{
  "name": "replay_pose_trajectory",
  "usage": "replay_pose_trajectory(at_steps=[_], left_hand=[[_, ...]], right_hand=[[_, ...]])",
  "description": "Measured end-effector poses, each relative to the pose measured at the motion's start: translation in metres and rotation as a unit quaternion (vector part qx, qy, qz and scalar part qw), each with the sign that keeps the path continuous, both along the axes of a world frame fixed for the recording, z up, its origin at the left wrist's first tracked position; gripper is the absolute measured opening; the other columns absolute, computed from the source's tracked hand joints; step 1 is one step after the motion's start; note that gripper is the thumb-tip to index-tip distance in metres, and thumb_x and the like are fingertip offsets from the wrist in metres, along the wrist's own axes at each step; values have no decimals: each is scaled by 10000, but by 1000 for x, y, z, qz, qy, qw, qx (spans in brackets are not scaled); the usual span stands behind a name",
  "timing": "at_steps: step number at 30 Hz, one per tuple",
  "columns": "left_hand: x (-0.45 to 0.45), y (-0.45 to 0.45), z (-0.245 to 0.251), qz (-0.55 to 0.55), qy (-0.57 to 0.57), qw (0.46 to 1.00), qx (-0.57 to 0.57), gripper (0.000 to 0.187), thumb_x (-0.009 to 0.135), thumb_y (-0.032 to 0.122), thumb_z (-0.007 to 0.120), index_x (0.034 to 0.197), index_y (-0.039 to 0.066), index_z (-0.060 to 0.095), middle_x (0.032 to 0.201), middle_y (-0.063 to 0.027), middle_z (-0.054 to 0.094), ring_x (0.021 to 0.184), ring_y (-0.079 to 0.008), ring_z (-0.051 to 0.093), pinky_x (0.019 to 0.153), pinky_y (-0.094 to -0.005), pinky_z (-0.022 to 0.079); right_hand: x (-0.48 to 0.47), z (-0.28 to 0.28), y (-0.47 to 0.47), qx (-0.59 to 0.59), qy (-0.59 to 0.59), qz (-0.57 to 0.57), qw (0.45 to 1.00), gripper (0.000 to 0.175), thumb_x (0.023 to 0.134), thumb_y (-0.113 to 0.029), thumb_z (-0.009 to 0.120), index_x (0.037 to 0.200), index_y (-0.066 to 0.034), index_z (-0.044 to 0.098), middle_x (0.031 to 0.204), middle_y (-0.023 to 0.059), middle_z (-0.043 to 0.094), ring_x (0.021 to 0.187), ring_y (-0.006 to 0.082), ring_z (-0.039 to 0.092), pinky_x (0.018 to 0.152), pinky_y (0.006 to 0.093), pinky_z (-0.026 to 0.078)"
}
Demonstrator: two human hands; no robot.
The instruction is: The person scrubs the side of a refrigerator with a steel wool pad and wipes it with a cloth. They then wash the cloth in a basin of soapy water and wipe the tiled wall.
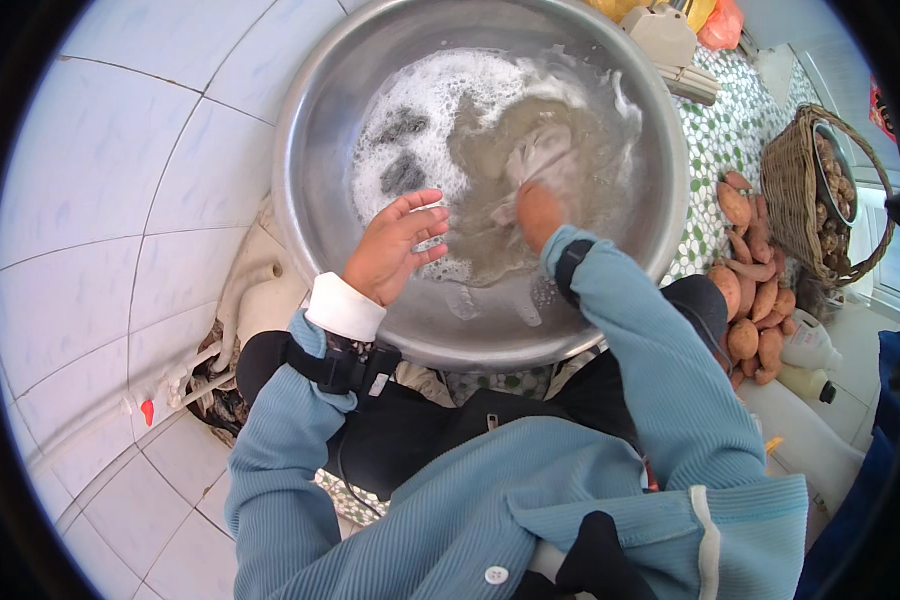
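A large round metal basin [474,337] holds cloudy water with white suds, mostly at its left and back. My right hand [540,214] reaches into the water at a pale wet cloth [544,154]; its fingers are hidden by the cloth and water, and the picture is blurred there. Above the suds at the near left of the basin, my left hand [403,247] is raised with fingers apart and holds nothing. Two dark grey patches [403,174] show among the foam; what they are I cannot tell.
Sweet potatoes [754,285] lie piled on the right, beside a wicker basket [791,187] with a metal bowl of knobbly roots. Plastic bottles [810,341] are near the pile. Left are a tiled wall [82,150], pipes and a red valve handle [147,412].
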State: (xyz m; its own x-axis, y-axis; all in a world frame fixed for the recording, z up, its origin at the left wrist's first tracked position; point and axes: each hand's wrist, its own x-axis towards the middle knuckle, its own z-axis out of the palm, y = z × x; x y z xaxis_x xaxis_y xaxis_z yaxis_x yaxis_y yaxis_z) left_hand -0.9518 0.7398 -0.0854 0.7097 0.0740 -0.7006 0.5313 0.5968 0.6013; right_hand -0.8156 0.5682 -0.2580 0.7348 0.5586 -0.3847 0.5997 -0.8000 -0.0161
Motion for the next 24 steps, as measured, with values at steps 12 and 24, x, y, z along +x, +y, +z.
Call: replay_pose_trajectory(at_steps=[12,24], left_hand=[[29,-25,-35,10,-1,980,-197,489,883,375,401,1269,91,307,1281,-122,346,1150,-277,384,866,-526,396],[38,-74,-38,29,-144,976,164,391,839,126,424,1182,-38,333,1091,-191,459,989,-271,477,859,-341,377]], right_hand=[[8,167,-12,406,594,-89,689,358,743,-88,515,1094,-18,498,962,51,566,888,135,516,802,290,408],[-29,133,1,493,366,-307,727,356,864,-177,394,1152,26,446,1079,187,527,980,217,497,846,304,385]])
